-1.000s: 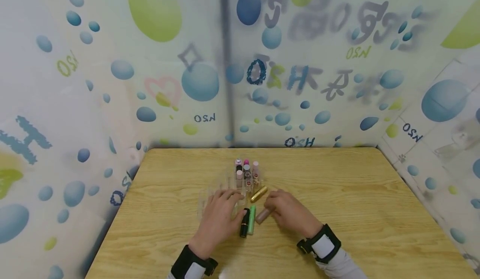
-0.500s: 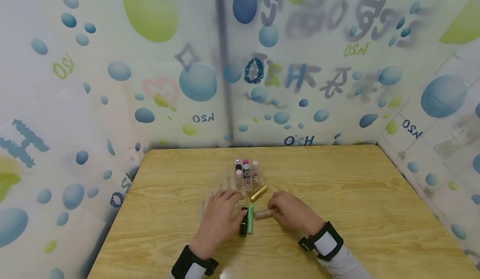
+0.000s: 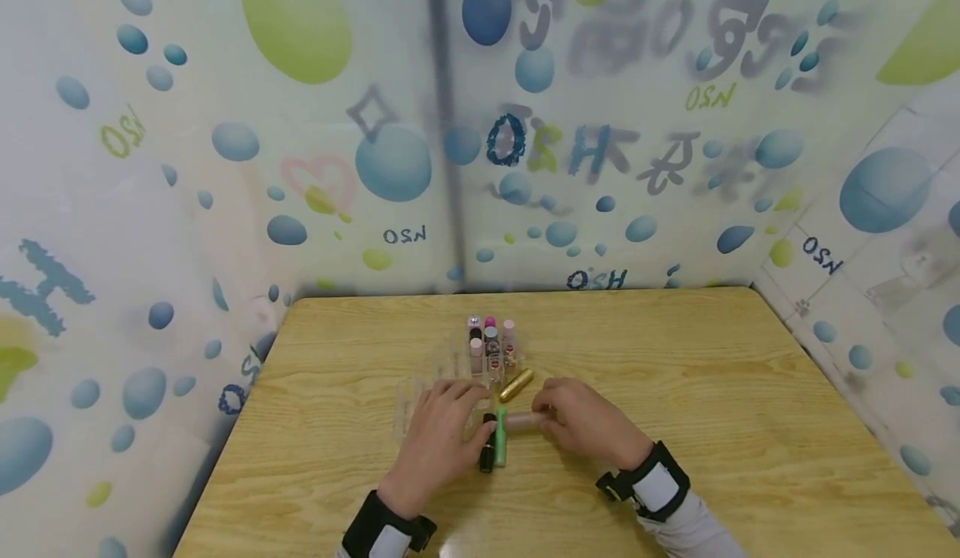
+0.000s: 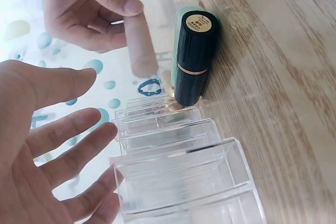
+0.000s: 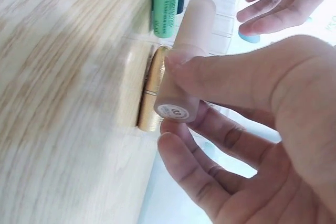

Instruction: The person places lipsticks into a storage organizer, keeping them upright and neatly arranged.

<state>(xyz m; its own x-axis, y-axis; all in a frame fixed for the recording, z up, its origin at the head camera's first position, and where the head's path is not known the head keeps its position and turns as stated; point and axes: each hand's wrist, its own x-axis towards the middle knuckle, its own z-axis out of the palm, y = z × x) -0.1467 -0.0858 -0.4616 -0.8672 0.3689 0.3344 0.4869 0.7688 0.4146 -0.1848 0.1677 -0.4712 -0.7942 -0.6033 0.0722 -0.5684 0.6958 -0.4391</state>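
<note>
My right hand pinches a pinkish-beige lipstick tube between thumb and fingers, with its round label end showing in the right wrist view. The tube is held off the table. My left hand has relaxed, spread fingers at the side of a clear stepped lipstick organizer; fingertips appear to touch its wall. A black lipstick with a thin gold band lies beside a light green tube, near my left thumb. In front of the organizer lies a gold lipstick.
Several lipsticks and small bottles stand in the organizer's back right compartments. The wooden table reaches back to a patterned curtain wall.
My right hand has turned the beige tube from slanting to nearly level, pointing left, and lifted it slightly toward the organizer. The left hand has stayed in place.
</note>
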